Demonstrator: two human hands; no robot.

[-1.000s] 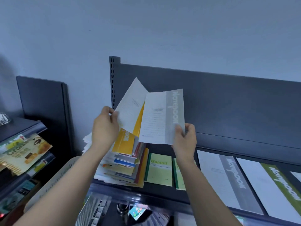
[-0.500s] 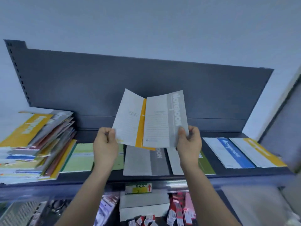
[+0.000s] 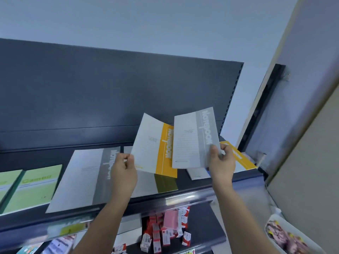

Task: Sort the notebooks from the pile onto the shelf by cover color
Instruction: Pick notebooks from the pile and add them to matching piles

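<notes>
Farther apart now: yellow-banded notebook (image 3: 155, 146), pinched in left hand (image 3: 124, 174); grey-banded notebook (image 3: 194, 140), pinched in right hand (image 3: 222, 165).

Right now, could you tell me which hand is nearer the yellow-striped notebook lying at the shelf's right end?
Right: the right hand partly hides the yellow-striped notebook; the left hand is well to its left.

A pale blue-grey wall (image 3: 165, 24) fills the top of the view under dim, even, bluish light. The shelf (image 3: 194, 186) has a dark grey back panel (image 3: 110, 88) with a row of slots (image 3: 231, 97) down its right edge and a shiny rail (image 3: 185, 197) along its front. A beige panel (image 3: 304, 171) stands at the right. Below, a lower shelf (image 3: 203, 228) holds red and pink packs (image 3: 165, 228).
</notes>
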